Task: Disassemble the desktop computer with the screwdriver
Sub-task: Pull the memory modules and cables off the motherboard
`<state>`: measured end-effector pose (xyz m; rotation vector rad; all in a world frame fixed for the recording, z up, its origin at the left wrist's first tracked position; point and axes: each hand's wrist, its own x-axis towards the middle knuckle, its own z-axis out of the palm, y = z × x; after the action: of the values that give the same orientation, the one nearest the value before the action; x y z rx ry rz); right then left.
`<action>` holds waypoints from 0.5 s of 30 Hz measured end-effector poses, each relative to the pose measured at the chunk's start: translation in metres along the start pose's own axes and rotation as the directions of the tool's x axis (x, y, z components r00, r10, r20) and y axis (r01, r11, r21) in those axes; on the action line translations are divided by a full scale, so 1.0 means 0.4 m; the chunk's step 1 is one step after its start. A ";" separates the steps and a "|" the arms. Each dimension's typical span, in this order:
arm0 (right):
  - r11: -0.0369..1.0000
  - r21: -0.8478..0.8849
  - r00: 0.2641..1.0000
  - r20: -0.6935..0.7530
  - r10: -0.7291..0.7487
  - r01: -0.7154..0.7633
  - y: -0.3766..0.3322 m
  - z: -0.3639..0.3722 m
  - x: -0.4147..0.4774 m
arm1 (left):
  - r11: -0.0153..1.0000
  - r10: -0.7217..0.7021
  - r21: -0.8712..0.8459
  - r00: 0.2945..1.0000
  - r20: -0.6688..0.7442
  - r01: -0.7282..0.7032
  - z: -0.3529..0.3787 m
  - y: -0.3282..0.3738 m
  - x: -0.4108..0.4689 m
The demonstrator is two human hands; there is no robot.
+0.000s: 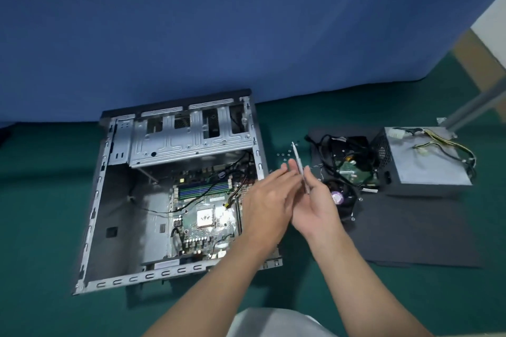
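1. The left hand [267, 194] is flat, fingers straight and together, reaching over the right rim of the desktop computer case [120, 216].
2. The right hand [317, 205] is turned palm up just beside it and holds the thin silver screwdriver [299, 161] against its thumb, with the tip pointing away from the person. Motion blur hides the exact grip.
3. The case lies open on the green floor [41, 227], its far side close to the floor's far edge, where a blue wall [219, 35] rises.
4. Inside the case, the motherboard [191, 227] sits at the near right and a bare metal drive cage [189, 142] spans the far side. The left forearm covers the board's right part.
5. Right of the case lies a black mat [416, 235]. On it, at the far side, are a grey power supply [430, 164] with loose cables, a hard drive [353, 171] showing a green board, and a fan [346, 206].
6. The fan's purple label [337, 196] is too blurred to read.
7. Small screws [284, 155] lie on the floor between the case and the mat.
8. A metal leg [476, 108] stands near the floor's far right corner.
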<state>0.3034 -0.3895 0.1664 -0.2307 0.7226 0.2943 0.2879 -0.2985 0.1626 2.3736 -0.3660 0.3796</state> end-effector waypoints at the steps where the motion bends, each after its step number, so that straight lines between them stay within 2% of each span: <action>1: 1.000 0.025 1.000 0.002 0.005 -0.005 -0.005 0.001 0.007 | 1.000 0.001 0.030 1.000 0.025 -0.002 0.017 -0.001 0.001; 5: 0.999 0.035 1.000 -0.027 -0.005 0.006 -0.026 0.002 0.059 | 0.994 -0.062 0.101 0.979 0.194 0.043 0.038 -0.035 0.010; 10: 0.997 -0.047 0.991 -0.117 -0.065 0.060 -0.076 0.003 0.186 | 0.947 -0.266 0.252 0.926 0.267 0.199 0.039 -0.064 -0.034; 15: 0.948 -0.307 0.970 -0.196 -0.144 0.079 -0.088 -0.007 0.306 | 0.918 -0.286 0.354 0.916 0.283 0.177 0.042 -0.065 -0.032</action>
<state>0.4008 -0.4007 0.0853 -0.5969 0.8765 0.2709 0.2884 -0.2895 0.1304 2.7721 -0.1710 -0.0850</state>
